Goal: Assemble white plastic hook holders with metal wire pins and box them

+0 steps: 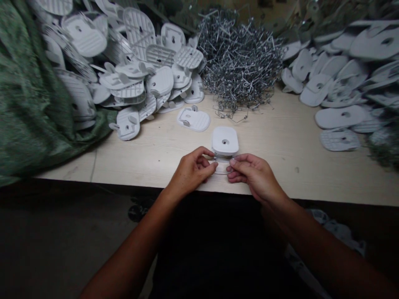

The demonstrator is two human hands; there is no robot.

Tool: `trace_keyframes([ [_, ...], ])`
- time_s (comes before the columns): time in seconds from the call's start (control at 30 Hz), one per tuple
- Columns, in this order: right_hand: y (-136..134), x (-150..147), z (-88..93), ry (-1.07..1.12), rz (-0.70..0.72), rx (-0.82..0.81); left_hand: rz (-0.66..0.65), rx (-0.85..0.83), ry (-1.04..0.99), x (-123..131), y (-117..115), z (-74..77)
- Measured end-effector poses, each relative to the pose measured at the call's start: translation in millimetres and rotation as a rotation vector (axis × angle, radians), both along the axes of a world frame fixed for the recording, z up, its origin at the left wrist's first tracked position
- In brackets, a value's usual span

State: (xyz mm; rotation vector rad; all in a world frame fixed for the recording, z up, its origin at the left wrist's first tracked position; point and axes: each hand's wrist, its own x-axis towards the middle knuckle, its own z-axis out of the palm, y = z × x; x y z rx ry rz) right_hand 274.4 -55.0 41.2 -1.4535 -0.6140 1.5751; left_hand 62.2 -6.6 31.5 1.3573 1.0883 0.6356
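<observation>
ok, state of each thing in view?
left hand: curled, fingertips at wire spring
right hand: curled, fingertips likewise
wire spring: partly hidden
central white piece: smooth side up
lone white piece: flat, tabs up
wire pile: tangled
white heaps: jumbled
green sack: crumpled

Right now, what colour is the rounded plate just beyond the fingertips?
The rounded plate is white, best seen in the head view.

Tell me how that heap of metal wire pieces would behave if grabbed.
The wire heap would probably snag and lift in clumps, its bent ends being so interlaced. Individual pieces are probably light, being thin, yet stiff, since many ends jut out straight.
</observation>
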Motion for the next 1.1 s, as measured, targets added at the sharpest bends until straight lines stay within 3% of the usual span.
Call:
trace_keyframes([
  [0.3,-7,3,6.7,0.096,-0.027,-0.027,-0.031,0.015,0.042,3,1,0.1],
  [0.53,-1,7,10.6,0.200,-0.026,-0.087,0.022,0.242,0.214,-1,13,10.1],
  [0.77,3,13,10.4,0.313,-0.061,-0.118,-0.245,0.381,0.138,0,38,19.9],
  [0.93,3,17,10.4,0.305,-0.128,-0.091,-0.296,0.433,0.096,0,44,12.4],
  [1.1,3,24,9.2,0.129,-0.093,0.010,-0.126,0.563,0.101,8,39,-7.1],
])
